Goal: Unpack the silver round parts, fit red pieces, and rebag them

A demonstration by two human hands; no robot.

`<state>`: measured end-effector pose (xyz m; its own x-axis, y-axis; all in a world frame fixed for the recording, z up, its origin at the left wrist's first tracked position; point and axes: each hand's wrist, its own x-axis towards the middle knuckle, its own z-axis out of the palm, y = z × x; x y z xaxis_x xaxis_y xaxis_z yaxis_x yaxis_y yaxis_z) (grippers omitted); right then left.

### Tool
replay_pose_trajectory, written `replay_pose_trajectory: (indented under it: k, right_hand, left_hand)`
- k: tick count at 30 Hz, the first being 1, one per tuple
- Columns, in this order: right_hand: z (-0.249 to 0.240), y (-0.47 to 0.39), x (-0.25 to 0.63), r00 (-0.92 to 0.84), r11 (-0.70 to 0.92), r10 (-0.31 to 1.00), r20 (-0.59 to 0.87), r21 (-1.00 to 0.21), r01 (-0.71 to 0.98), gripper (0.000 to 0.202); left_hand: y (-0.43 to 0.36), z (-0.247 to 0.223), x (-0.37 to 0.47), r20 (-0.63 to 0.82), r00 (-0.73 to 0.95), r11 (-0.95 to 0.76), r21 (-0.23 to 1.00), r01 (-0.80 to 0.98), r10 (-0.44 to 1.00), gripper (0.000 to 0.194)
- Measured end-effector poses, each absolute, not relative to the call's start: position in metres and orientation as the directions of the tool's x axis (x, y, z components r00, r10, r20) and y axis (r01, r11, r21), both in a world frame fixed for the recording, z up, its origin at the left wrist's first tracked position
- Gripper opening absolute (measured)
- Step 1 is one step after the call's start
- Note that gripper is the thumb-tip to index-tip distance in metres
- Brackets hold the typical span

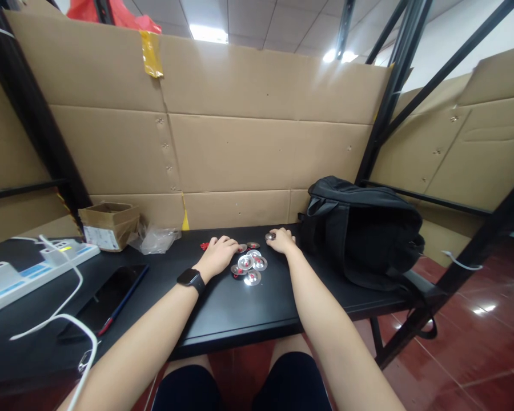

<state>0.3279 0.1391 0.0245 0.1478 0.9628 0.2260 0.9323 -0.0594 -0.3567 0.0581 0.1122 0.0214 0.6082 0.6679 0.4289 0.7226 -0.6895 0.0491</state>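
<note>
Several silver finger cymbals (pixel 245 262), domed in the middle with bits of red cord, lie in a loose pile on the black table (pixel 240 317). To the left of the pile, my left hand (pixel 217 254) rests palm down with its fingers stretched out, their tips by a cymbal (pixel 241 248). What lies under that palm is hidden. A tuft of red cord (pixel 204 246) shows beside this hand. My right hand (pixel 283 241), right of the pile, pinches one cymbal (pixel 270 236) between thumb and fingers.
A black backpack (pixel 368 234) stands close by my right forearm. On the left are a small cardboard box (pixel 111 222), a clear plastic bag (pixel 156 238), a dark phone (pixel 111 297) and a white power strip (pixel 38 268) with loose white cables. Cardboard walls the back.
</note>
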Motion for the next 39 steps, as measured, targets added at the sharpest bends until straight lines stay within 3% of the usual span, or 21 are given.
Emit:
replay_pose_trajectory:
  k: [5, 9, 12, 15, 18, 21, 29, 39]
  right_hand:
    - [0.027, 0.140, 0.321, 0.143, -0.023, 0.951, 0.274, -0.400, 0.916, 0.044]
    - [0.032, 0.137, 0.307, 0.034, 0.179, 0.922, 0.386, -0.503, 0.846, 0.038]
    - [0.038, 0.131, 0.292, -0.150, 0.434, 0.875, 0.461, -0.607, 0.666, 0.031]
    - [0.043, 0.121, 0.273, -0.305, 0.576, 0.817, 0.490, -0.652, 0.493, 0.049]
    - [0.045, 0.114, 0.256, -0.368, 0.614, 0.787, 0.495, -0.681, 0.398, 0.069]
    - [0.045, 0.109, 0.244, -0.395, 0.644, 0.757, 0.520, -0.692, 0.324, 0.065]
    - [0.050, 0.100, 0.230, -0.334, 0.662, 0.746, 0.576, -0.696, 0.280, 0.047]
    - [0.053, 0.092, 0.218, -0.219, 0.655, 0.750, 0.625, -0.652, 0.381, 0.046]
  left_hand:
    - [0.113, 0.024, 0.059, 0.439, 0.575, -0.645, 0.014, 0.764, 0.691, 0.024]
    - [0.113, 0.021, 0.058, 0.451, 0.536, -0.615, 0.039, 0.787, 0.714, 0.024]
    - [0.112, 0.022, 0.056, 0.447, 0.464, -0.570, 0.134, 0.811, 0.765, 0.023]
    - [0.112, 0.027, 0.051, 0.442, 0.344, -0.498, 0.301, 0.814, 0.829, 0.020]
    - [0.111, 0.033, 0.046, 0.425, 0.292, -0.473, 0.420, 0.774, 0.856, 0.019]
    - [0.109, 0.035, 0.045, 0.443, 0.310, -0.508, 0.454, 0.732, 0.841, 0.019]
    - [0.107, 0.035, 0.048, 0.550, 0.270, -0.545, 0.428, 0.721, 0.790, 0.017]
    - [0.109, 0.041, 0.039, 0.632, 0.149, -0.455, 0.355, 0.817, 0.760, 0.022]
